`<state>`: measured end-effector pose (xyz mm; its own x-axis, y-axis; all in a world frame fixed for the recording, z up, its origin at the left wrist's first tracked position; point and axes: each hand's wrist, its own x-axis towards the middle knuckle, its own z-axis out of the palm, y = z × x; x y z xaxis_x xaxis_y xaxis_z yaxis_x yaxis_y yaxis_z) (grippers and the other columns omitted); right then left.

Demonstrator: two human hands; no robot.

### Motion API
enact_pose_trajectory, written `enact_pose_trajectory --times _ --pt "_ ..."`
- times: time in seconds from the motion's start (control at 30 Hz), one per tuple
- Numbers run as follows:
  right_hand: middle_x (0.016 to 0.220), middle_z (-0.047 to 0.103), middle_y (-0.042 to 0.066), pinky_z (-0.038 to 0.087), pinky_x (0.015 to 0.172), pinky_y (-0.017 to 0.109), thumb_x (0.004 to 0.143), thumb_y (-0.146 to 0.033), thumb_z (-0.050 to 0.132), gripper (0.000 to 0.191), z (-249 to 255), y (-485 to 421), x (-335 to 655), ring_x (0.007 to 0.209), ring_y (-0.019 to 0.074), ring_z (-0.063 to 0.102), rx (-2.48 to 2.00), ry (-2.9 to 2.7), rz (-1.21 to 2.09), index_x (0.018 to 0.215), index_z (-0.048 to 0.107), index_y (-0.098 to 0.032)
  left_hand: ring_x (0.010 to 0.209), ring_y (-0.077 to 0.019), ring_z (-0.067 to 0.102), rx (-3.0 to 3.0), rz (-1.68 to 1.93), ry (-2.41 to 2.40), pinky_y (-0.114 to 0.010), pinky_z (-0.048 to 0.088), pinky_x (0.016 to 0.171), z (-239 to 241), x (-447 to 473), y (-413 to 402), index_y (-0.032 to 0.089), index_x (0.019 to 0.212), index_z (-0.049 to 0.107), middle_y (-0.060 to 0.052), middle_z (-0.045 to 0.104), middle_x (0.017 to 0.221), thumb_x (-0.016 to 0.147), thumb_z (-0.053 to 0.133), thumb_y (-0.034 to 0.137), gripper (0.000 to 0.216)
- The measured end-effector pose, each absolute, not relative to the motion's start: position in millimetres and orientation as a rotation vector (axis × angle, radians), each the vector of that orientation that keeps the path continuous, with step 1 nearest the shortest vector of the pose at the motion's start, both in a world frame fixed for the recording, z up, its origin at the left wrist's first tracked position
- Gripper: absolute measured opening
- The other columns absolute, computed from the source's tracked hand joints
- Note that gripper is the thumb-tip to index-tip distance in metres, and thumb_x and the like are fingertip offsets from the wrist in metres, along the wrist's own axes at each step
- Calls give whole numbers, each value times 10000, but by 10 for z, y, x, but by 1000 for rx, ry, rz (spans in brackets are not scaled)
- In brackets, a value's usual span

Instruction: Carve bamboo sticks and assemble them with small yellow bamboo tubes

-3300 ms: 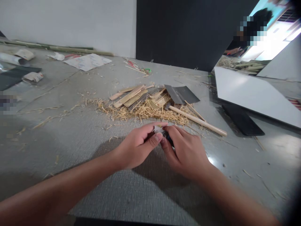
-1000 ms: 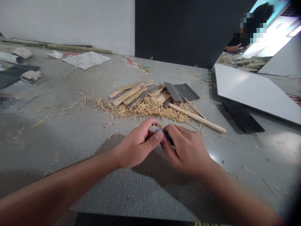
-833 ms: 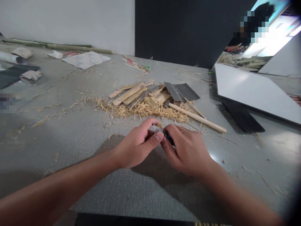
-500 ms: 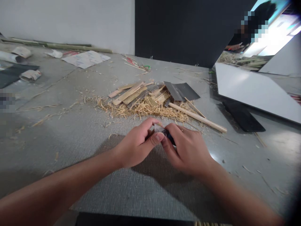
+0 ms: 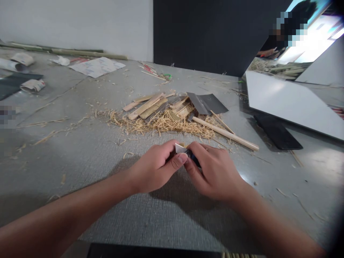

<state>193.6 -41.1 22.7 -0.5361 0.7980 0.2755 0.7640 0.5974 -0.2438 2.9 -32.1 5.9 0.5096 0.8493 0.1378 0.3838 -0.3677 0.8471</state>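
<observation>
My left hand (image 5: 157,166) is closed, its thumb and fingers pinching a small whitish flat piece (image 5: 180,148) that looks like folded paper or sandpaper. Against it, my right hand (image 5: 217,168) wraps round a small dark blue-black object (image 5: 194,158), mostly hidden by the fingers; its kind I cannot make out. A sliver of something yellowish shows behind the white piece. Both hands meet above the grey textured mat. Just beyond them lies a heap of straw-coloured shavings (image 5: 161,123) with split bamboo strips (image 5: 146,106) on top.
A round wooden stick (image 5: 228,133) and a bent dark sheet (image 5: 208,103) lie at the heap's right. Further right are a black phone-like slab (image 5: 279,132) and a white panel (image 5: 290,100). Bamboo poles (image 5: 80,53) line the wall. A person (image 5: 285,36) appears at upper right.
The white piece shows more plainly above my left thumb, and my left index finger has curled lower behind it. My right hand keeps nearly the same place and grip.
</observation>
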Motion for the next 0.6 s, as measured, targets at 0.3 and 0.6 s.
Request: enact_pose_trajectory --times 0.3,0.6 --pt "637 514 12 202 508 287 922 -396 392 264 232 -420 1942 525 138 442 -1221 -2483 47 795 464 -176 472 -79 340 2062 810 999 -246 240 446 119 30 -318 194 706 392 78 369 523 926 478 414 322" --pt "623 535 18 180 500 292 918 -388 405 273 228 -400 1944 521 138 468 -1257 -2465 -137 782 491 -168 472 -73 340 2089 837 1057 -228 223 442 103 35 -312 192 681 379 80 373 523 893 530 371 316"
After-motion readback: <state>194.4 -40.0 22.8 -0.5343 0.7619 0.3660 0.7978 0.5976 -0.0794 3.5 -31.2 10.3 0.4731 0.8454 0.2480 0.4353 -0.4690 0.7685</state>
